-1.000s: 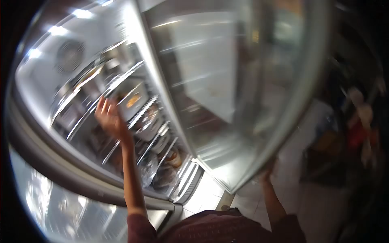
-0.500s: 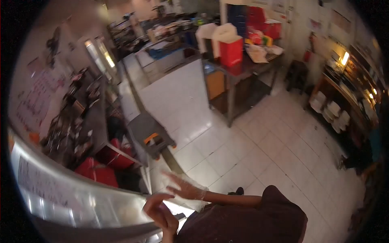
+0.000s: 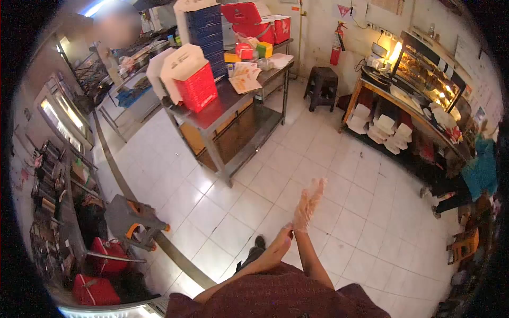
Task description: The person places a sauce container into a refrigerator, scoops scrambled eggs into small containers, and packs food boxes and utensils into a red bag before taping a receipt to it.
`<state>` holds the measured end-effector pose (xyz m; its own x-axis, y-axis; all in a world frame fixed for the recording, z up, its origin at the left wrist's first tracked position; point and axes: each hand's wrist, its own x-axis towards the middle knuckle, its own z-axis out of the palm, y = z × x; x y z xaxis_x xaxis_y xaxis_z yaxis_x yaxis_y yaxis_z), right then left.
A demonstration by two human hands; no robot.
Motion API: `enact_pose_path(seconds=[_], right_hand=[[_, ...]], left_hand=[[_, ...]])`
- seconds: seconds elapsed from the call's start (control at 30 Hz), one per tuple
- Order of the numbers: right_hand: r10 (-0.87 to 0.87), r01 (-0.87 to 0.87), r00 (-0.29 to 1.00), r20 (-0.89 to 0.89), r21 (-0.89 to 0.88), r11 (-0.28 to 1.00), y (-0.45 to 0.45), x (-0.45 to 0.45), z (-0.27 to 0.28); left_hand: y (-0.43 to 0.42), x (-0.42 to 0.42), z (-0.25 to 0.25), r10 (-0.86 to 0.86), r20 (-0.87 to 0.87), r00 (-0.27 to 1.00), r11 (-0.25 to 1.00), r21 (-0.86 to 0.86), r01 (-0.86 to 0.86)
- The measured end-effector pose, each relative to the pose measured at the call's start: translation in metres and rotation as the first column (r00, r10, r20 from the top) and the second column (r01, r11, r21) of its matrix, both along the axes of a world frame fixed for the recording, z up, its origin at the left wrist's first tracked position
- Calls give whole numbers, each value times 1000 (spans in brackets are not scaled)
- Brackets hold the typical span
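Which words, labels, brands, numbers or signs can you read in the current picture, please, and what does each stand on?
No text here can be read with certainty.
Maroon shirt: faint lettering, too blurred to read.
Red triangular sign near the fire extinguisher: too small to read.
Printed sheet on the metal table: print too blurred to read.

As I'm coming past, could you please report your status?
Right hand open in clear glove. Left hand bare, near glove's cuff, contact unclear. Table ahead, to the left.
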<state>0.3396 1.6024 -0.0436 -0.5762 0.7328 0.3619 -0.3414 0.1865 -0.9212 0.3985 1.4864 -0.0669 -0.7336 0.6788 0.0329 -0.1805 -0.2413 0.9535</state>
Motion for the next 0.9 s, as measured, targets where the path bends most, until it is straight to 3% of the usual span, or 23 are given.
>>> enact_pose_path(seconds=[0.07, 0.1, 0.13, 0.23, 0.33, 0.37, 0.47, 0.5, 0.6, 0.63, 0.7, 0.77, 0.83, 0.9], right_hand=[[7, -12, 999, 54, 83, 996, 26, -22, -11], [36, -49, 995, 88, 151, 987, 38, -35, -22], [62, -87, 991, 122, 218, 972, 50, -51, -29], [-2, -14, 986, 165, 94, 995, 98, -120, -26], [31, -31, 999, -18, -17, 999, 163, -189, -13], [3, -6, 998, -61, -49, 999, 183, -207, -12], [-80, 56, 989, -125, -183, 982, 248, -257, -10], [-102, 74, 989, -104, -243, 967, 268, -272, -11], [-167, 141, 985, -47, -341, 929, 336, -321, -34], [-189, 167, 982, -27, -354, 920, 357, -342, -41], [-229, 217, 973, -1, -317, 923, 396, -387, -47], [-239, 244, 969, 56, -331, 912, 434, -434, -53], [-217, 239, 971, 101, -408, 881, 471, -500, -56], [-66, 86, 992, 106, -193, 977, 501, -561, -69]], left_hand=[[32, -35, 2, 6, -253, 967, 989, -142, -43], [54, -58, 25, 62, -130, 990, 995, 80, -52], [74, -79, 21, 100, -163, 982, 992, 92, -86], [133, -150, 14, 227, -256, 940, 970, 144, -195], [192, -212, 4, 368, -306, 878, 927, 195, -320], [206, -236, -4, 283, -438, 853, 958, 84, -274], [228, -304, 27, -76, -622, 779, 997, -48, 60], [237, -330, 30, -208, -561, 801, 977, -91, 191], [257, -420, 35, -319, -570, 757, 939, -300, 170], [268, -455, 25, -117, -690, 714, 977, -209, -42], [285, -544, 19, 97, -816, 570, 900, -173, -401], [303, -645, 12, 341, -551, 762, 886, -82, -456], [310, -750, 11, 449, -613, 650, 796, -56, -603], [312, -831, 28, 489, -738, 466, 670, -25, -742]])
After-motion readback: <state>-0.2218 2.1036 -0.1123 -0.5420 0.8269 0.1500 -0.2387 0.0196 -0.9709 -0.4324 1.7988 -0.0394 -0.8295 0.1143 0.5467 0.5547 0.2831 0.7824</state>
